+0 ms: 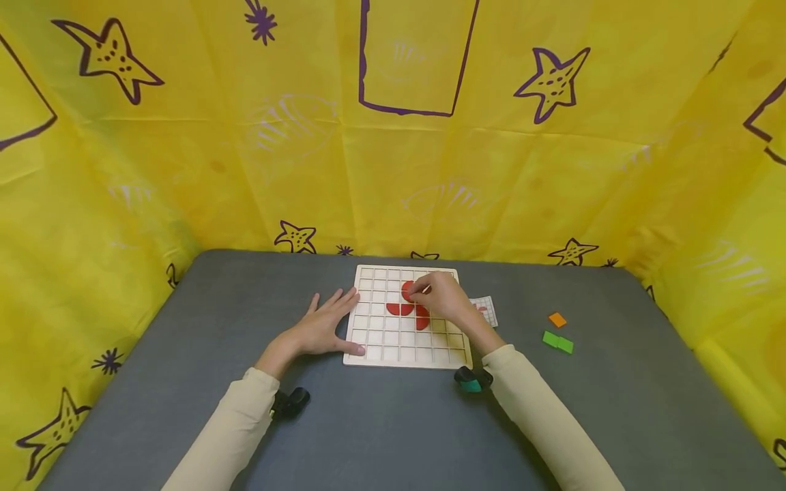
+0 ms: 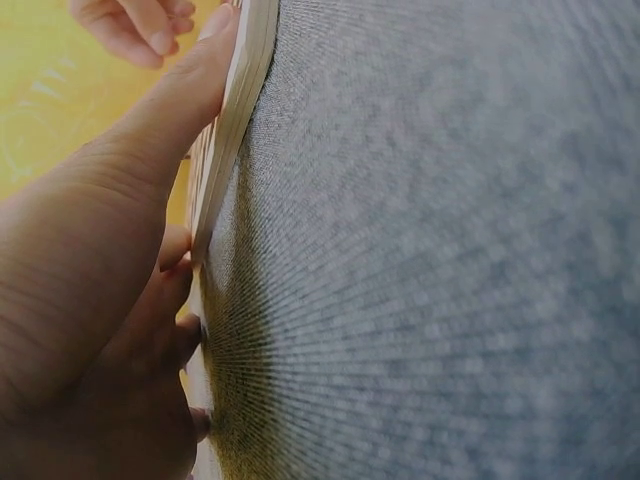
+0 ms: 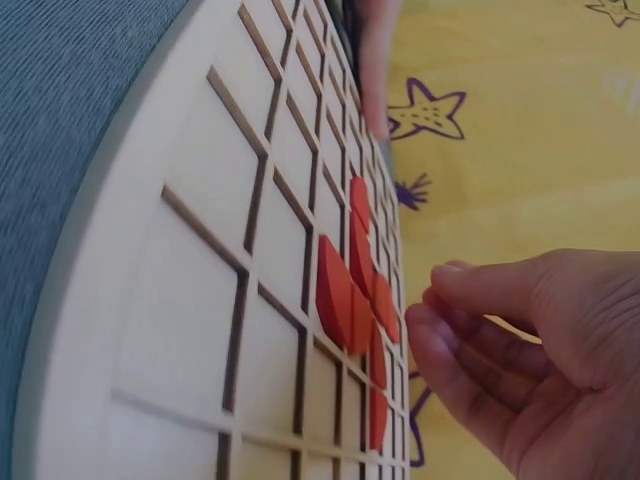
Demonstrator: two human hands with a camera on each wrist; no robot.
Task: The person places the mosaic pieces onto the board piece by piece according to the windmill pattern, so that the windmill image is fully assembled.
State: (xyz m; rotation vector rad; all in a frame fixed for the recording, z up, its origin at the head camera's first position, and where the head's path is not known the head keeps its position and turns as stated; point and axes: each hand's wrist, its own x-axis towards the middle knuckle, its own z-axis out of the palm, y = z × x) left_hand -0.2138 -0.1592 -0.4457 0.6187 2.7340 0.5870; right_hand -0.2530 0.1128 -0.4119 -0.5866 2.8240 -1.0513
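Observation:
A pale wooden grid board (image 1: 374, 348) lies on the table with several red rounded pieces (image 1: 422, 322) set in its squares. At the board's left side my left hand (image 1: 319, 326) is spread, fingertips at the edge and thumb over the near left corner. Its thumb (image 2: 180, 110) rests along the board's rim in the left wrist view. Over the upper middle of the grid, my right hand (image 1: 443, 294) pinches a small red piece (image 3: 430, 297) between thumb and index finger, mostly hidden by the fingertips. Red pieces (image 3: 335, 295) sit in cells just beside those fingertips.
A small card (image 1: 486, 310) with a printed grid and red shapes lies by the board's right edge, partly behind the right forearm. Farther right are an orange piece (image 1: 557, 320) and green pieces (image 1: 557, 341) on the grey table (image 1: 381, 423). Yellow patterned cloth (image 1: 393, 177) surrounds the table.

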